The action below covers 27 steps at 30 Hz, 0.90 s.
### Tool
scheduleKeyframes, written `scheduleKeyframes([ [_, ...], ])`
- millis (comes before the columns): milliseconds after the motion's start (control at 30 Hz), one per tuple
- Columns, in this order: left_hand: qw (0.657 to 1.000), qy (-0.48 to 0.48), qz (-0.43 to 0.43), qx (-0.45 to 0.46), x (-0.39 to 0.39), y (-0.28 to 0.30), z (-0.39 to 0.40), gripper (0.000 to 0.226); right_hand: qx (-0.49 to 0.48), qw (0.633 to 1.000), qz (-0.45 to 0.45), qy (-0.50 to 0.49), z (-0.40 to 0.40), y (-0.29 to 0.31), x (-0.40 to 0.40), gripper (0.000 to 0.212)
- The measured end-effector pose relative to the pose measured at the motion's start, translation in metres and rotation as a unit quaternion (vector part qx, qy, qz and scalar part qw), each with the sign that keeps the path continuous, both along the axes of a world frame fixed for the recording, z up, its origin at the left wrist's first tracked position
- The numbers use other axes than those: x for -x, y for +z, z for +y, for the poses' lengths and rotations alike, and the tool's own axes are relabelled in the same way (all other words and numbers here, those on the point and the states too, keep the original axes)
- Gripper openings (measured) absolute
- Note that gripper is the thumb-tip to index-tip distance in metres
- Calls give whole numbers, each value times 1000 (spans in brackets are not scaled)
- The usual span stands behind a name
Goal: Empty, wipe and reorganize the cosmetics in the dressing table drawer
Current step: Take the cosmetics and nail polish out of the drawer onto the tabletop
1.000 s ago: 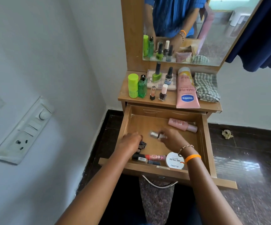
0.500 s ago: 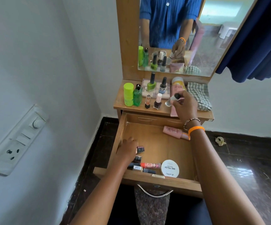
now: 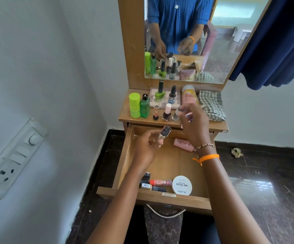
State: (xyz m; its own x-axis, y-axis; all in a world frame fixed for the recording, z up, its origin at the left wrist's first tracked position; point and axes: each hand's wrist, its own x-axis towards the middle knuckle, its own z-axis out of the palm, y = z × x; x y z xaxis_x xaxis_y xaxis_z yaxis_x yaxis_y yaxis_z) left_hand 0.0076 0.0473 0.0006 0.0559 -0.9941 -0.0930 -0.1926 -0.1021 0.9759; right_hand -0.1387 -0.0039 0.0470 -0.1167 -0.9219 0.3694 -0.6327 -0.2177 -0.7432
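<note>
Roughly half emptied: left hand point(image 3: 147, 147) fingers clamped on small bottle point(image 3: 163, 133), right hand point(image 3: 193, 120) fingers apart; drawer point(image 3: 125, 155) w/ approx 6 items left, unwiped.

Wooden dressing table top point(image 3: 125, 118) with green bottles point(image 3: 139, 106), nail polishes point(image 3: 167, 112), pink tube point(image 3: 189, 95), folded checked cloth point(image 3: 211, 105)

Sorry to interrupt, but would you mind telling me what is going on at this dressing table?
A person is emptying the open drawer onto the shelf under the mirror. The left hand holds a small bottle above the drawer. The right hand is at the shelf edge beside a small clear bottle standing in the row of nail polishes; whether it grips anything is too blurred to tell. A pink tube, a white round tin and a few lipsticks remain in the drawer.
</note>
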Motion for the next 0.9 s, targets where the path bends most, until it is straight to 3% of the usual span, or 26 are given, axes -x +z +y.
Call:
scheduleKeyframes([
  [133,999,-8,26,35,6,10,-7,20,-72,986,19,149,17,-4,-7,15],
  [367,994,13,99,39,4,17,-11,26,-79,987,-69,119,2,14,0,13],
  [467,995,3,93,43,1,19,-10,25,-73,988,-96,102,-7,19,3,9],
  [567,996,-48,-79,8,-7,11,-9,25,-64,987,-121,79,-18,29,6,5],
  [700,929,-143,-333,-75,-20,-11,4,25,-64,974,-215,34,-29,44,7,12],
  [800,895,-159,-398,-128,-26,-25,13,18,-77,969,-233,27,-37,47,7,16],
  [900,870,-176,-428,-170,-26,-33,14,19,-52,992,-116,6,-50,48,4,14],
])
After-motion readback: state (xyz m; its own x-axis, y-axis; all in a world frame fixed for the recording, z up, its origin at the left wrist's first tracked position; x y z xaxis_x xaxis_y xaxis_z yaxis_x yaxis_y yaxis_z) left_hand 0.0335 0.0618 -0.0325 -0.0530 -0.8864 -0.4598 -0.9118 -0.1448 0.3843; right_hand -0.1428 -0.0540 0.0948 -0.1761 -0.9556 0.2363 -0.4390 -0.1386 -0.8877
